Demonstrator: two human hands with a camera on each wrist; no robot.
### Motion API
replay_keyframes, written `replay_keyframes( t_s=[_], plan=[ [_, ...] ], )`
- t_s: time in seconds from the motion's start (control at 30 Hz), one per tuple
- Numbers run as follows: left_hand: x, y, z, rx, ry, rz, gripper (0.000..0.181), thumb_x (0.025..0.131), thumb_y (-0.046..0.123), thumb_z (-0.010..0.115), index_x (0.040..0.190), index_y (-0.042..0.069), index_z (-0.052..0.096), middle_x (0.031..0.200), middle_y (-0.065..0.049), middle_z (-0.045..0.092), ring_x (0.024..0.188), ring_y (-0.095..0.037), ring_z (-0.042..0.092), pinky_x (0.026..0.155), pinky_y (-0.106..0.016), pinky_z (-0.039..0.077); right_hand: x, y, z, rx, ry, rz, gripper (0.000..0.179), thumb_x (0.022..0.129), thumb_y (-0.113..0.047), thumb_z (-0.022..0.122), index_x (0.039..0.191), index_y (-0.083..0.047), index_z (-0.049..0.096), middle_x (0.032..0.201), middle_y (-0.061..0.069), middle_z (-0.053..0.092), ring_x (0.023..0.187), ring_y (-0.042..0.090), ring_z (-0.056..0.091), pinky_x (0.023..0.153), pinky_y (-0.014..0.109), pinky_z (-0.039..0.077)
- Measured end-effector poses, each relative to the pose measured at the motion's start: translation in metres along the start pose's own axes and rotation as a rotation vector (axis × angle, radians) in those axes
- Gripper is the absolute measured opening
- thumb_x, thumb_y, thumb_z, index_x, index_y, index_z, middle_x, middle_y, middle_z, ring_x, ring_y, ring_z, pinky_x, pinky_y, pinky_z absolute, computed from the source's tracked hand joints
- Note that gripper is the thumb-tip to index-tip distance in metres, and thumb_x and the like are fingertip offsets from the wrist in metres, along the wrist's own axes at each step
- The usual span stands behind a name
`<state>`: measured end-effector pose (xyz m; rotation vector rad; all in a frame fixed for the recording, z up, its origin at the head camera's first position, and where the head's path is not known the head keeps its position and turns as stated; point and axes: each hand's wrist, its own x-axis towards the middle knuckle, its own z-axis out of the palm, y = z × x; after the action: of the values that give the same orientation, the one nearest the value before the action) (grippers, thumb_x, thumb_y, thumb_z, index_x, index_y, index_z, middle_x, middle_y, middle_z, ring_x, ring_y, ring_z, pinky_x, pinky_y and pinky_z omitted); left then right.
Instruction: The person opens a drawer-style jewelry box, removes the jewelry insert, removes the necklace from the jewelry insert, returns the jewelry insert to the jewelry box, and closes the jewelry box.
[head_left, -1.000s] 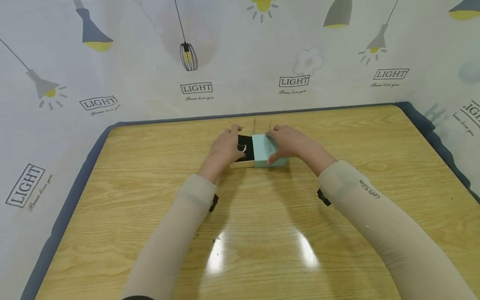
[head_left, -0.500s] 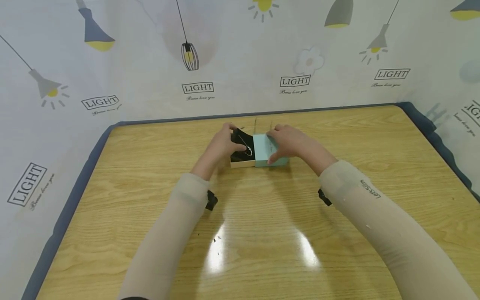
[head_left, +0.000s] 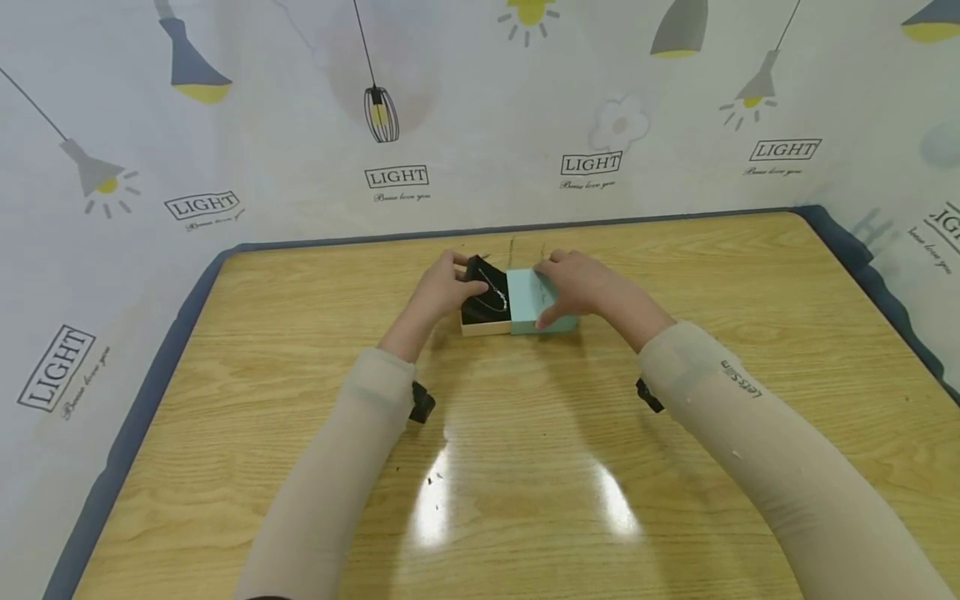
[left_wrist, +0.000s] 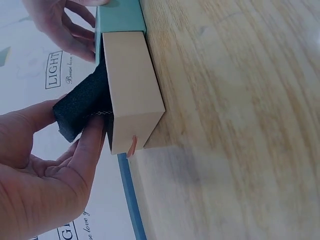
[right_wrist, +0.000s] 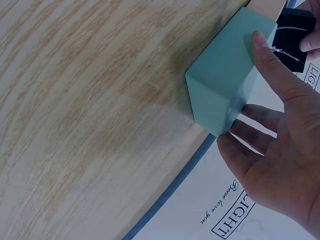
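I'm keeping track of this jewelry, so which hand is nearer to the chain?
Left. The left hand pinches the tilted black pad that the chain lies on; the right hand is farther off, gripping the green cover.

The place looks like a small screened-off recording or demonstration booth, though whether it stands in a home, a studio or an office cannot be told. A wood-grain worktop [head_left: 525,417] fills the floor of the view, and a white covering [head_left: 480,192] encloses it at the back and on both sides. The covering carries printed hanging lamps [head_left: 381,114], a pale flower [head_left: 620,123] and boxed "LIGHT" lettering [head_left: 397,177], with a blue border [head_left: 123,450] along the worktop's edges. Bright reflections [head_left: 431,508] on the glossy surface suggest indoor lighting overhead.
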<state>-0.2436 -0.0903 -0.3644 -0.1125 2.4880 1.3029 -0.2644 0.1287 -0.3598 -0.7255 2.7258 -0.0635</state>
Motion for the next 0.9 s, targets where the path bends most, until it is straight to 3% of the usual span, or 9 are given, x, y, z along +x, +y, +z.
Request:
replay_keyframes(
  t_s=[0.33,0.9],
  plan=[
    [-0.0024,-0.0015,-0.0009,-0.056,0.01,0.009,0.047,0.099,0.017,0.063,0.141,0.003,0.048,0.139,-0.02,0.056,0.117,-0.033,0.065,0.096,-0.04,0.058,-0.002,-0.0016,-0.001,0.012,-0.002,0.005,0.099,0.075,-0.048,0.085,0.15,0.0,0.039,0.148,0.024,0.044,0.134,0.042,0.045,0.113,0.053,0.043],
    [-0.0029,-0.0028,-0.0069,-0.013,0.08,0.007,0.041,0.098,0.021,0.064,0.134,0.003,0.057,0.135,-0.019,0.061,0.111,-0.029,0.068,0.091,-0.036,0.059,-0.0023,-0.0009,-0.0015,0.012,0.001,0.002,0.099,0.076,-0.047,0.085,0.15,0.0,0.039,0.147,0.024,0.045,0.132,0.042,0.047,0.111,0.053,0.044]
  ],
)
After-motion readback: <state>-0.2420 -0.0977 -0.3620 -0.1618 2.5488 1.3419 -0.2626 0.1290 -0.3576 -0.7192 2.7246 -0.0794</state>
